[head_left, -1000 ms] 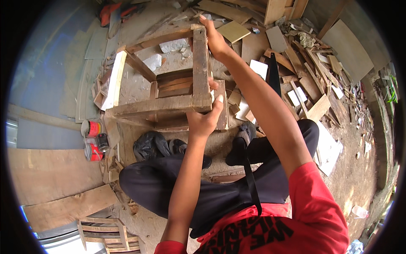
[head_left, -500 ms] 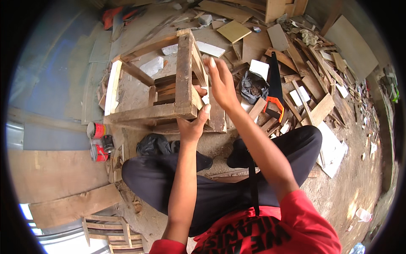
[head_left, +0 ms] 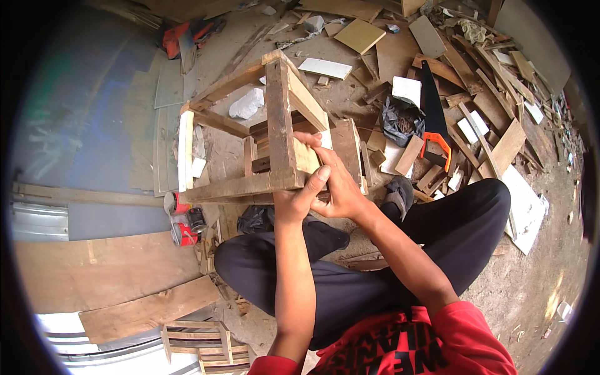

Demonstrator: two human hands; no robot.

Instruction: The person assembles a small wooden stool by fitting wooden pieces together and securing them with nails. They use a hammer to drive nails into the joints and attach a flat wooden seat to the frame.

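A box-shaped wooden frame (head_left: 284, 119) of rough brown battens stands tilted before me, with one white-faced leg at its left. A pale short board (head_left: 305, 156) sits at its near right corner, against a dark upright. My left hand (head_left: 299, 195) is closed around the frame's lower corner, its thumb up on the pale board and its other fingers hidden behind the wood. My right hand (head_left: 337, 187) lies against the same board from the right. Its fingers curl over the board's upper side, close beside the left thumb.
A handsaw (head_left: 434, 119) with an orange handle lies to the right, beside a black plastic bag (head_left: 401, 122) holding small dark bits. Scrap boards (head_left: 500, 150) cover the right side. Red cans (head_left: 184, 233) stand at left; a slatted wooden piece (head_left: 203, 344) lies lower left.
My right hand has come down from beside the upper frame onto the pale board, next to my left hand. The view has shifted, so the surroundings sit differently.
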